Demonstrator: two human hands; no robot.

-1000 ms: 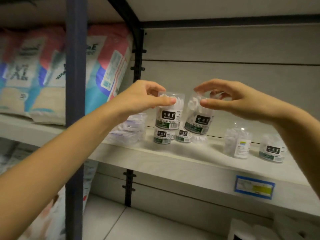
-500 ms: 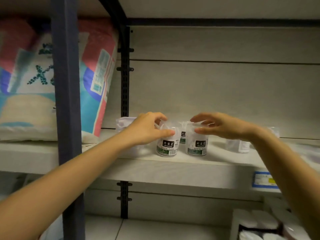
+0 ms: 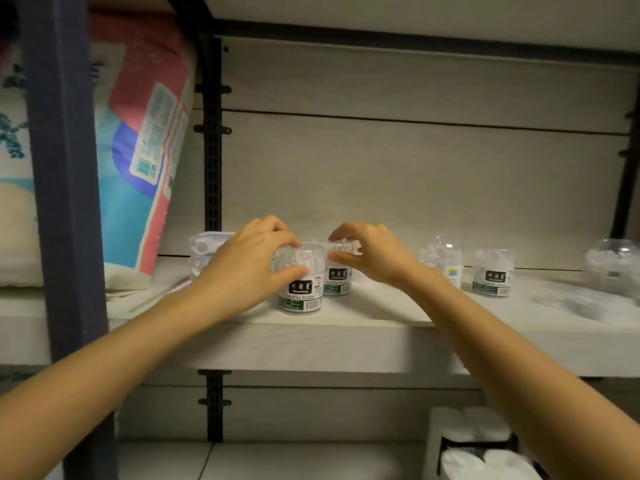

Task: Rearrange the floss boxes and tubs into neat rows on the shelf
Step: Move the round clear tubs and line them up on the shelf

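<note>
My left hand [image 3: 249,268] curls round the front tub [image 3: 300,292], thumb under my fingers; right hand [image 3: 372,259] pinches the back tub [image 3: 337,278] at its top.

Open high above the front floss tub [image 3: 300,292] and the rear floss tub [image 3: 337,282] just behind it, up to the upper shelf [image 3: 415,15]. Bare along the shelf [image 3: 346,341] front edge to the right. Hemmed in leftward by stacked floss boxes [image 3: 202,249], a diaper pack [image 3: 145,150] and a dark post [image 3: 65,168]. Farther right, three more tubs [image 3: 493,275] standing apart, gaps between
</note>
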